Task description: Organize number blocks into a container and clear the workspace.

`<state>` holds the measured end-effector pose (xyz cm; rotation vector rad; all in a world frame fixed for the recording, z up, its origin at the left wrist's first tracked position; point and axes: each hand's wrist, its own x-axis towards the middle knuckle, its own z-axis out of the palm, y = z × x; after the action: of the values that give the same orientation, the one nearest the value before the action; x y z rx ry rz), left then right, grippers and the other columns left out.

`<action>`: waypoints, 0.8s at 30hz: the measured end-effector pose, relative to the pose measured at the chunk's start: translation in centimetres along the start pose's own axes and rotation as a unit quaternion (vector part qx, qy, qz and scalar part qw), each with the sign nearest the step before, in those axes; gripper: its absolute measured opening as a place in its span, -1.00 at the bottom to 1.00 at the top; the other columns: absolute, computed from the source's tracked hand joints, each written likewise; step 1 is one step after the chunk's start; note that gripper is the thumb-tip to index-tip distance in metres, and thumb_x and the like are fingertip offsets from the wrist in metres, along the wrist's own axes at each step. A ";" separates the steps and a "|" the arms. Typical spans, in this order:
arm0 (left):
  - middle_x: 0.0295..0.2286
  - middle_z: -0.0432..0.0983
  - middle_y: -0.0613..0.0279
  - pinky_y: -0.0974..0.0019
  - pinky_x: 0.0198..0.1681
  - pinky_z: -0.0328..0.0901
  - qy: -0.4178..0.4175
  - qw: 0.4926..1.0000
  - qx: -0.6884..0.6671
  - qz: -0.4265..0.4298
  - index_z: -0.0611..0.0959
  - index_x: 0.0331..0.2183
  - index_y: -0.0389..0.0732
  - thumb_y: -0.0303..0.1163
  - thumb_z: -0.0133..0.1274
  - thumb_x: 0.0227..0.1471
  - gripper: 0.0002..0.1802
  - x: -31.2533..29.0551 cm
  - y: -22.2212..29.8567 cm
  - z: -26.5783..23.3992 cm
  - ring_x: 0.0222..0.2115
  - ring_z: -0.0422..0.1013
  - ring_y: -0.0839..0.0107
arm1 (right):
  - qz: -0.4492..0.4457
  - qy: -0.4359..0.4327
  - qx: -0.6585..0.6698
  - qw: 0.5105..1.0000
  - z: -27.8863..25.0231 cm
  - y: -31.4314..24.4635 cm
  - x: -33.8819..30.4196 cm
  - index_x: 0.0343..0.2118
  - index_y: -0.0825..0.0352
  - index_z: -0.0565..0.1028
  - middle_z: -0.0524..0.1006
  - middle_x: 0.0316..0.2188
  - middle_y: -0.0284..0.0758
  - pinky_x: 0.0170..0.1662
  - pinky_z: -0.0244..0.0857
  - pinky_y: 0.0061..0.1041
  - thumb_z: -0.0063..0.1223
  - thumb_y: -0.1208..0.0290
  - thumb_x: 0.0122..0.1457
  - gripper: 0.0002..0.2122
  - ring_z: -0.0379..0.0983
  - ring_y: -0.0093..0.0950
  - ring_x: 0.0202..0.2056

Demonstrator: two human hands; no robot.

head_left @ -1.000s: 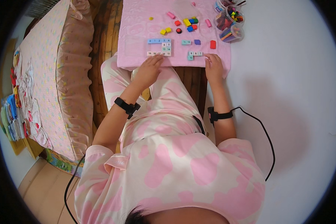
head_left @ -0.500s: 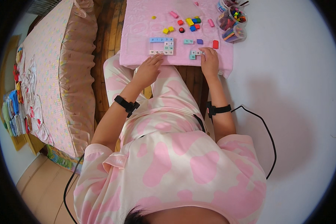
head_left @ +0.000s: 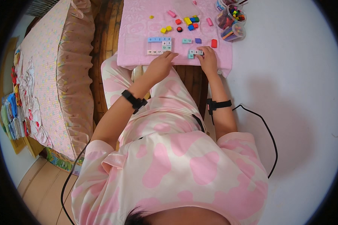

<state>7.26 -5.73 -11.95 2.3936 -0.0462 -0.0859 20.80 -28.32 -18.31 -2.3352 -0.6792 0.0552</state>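
- Numbered tiles (head_left: 194, 53): short pale row near the pink cloth's (head_left: 139, 33) near edge, right of the larger tile block (head_left: 159, 45).
- Right hand (head_left: 207, 60): fingertips on the row's right end; grip probably loose, hard to tell.
- Left hand (head_left: 159, 66): fingers open, touching the block's near edge.
- Tiles look light, rigid, small; pinch by the side edges.

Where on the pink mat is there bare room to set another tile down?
The pink mat is bare along its left side, left of the joined tile block, and near the right edge below the red block. The top right is crowded with loose blocks and clear tubs.
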 end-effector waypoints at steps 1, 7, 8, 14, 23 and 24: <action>-0.02 0.47 0.03 0.08 -0.04 0.41 0.008 0.998 -0.057 -0.030 0.50 0.09 -0.20 -0.54 0.10 0.10 -0.52 1.1 0.7 0.6 -0.07 0.48 0.00 | -0.006 -0.008 -0.002 1.000 -0.2 -0.2 0.2 -0.11 0.24 0.57 0.53 -0.17 -0.25 0.02 0.35 -0.25 0.32 0.56 -0.04 -0.63 0.43 -0.17 -0.05; -0.12 0.47 -0.23 -0.03 -0.12 0.44 0.027 0.994 -0.045 -0.095 0.43 -0.09 -0.35 -0.42 0.33 -0.07 -0.45 6.9 1.9 5.6 -0.15 0.50 -0.19 | -0.041 -0.012 0.005 0.999 -0.1 -0.9 0.4 -0.15 0.26 0.59 0.53 -0.18 -0.27 0.00 0.36 -0.26 0.29 0.54 -0.01 -0.70 0.44 -0.19 -0.08; -0.12 0.47 -0.23 -0.02 -0.11 0.44 0.030 0.991 -0.050 -0.124 0.42 -0.06 -0.36 -0.41 0.34 -0.07 -0.42 7.5 1.9 6.2 -0.15 0.50 -0.18 | -0.036 -0.014 0.010 0.999 0.0 -0.7 0.4 -0.16 0.27 0.59 0.52 -0.19 -0.27 0.00 0.36 -0.26 0.28 0.55 -0.01 -0.71 0.44 -0.20 -0.08; -0.21 0.51 -0.09 0.07 -0.10 0.44 0.077 0.980 -0.110 -0.145 0.43 0.01 -0.27 -0.50 0.31 -0.09 -0.39 7.3 0.9 7.1 -0.17 0.53 0.01 | -0.032 0.003 0.014 0.999 -0.5 -2.0 0.3 -0.17 0.28 0.59 0.53 -0.19 -0.26 -0.03 0.38 -0.27 0.27 0.55 0.00 -0.72 0.45 -0.21 -0.10; -0.08 0.40 -0.10 0.02 -0.13 0.45 0.112 0.984 -0.098 -0.094 0.45 0.00 -0.28 -0.66 0.18 -0.09 -0.45 5.6 0.4 6.1 -0.16 0.50 -0.07 | -0.050 -0.005 0.048 0.998 0.7 -3.7 1.0 -0.14 0.30 0.58 0.53 -0.18 -0.27 -0.02 0.38 -0.27 0.25 0.57 0.01 -0.70 0.45 -0.19 -0.10; -0.07 0.38 -0.14 -0.03 -0.14 0.43 0.124 0.987 -0.066 -0.074 0.45 -0.03 -0.31 -0.68 0.17 -0.11 -0.46 5.4 0.3 6.4 -0.13 0.48 -0.15 | -0.051 -0.005 0.047 0.998 0.9 -3.6 1.0 -0.14 0.30 0.58 0.53 -0.18 -0.27 -0.02 0.38 -0.27 0.25 0.57 0.01 -0.70 0.45 -0.19 -0.10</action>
<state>12.21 -10.60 -16.69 2.2541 0.2470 0.1355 19.83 -24.99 -16.57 -2.2078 -0.7826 0.0515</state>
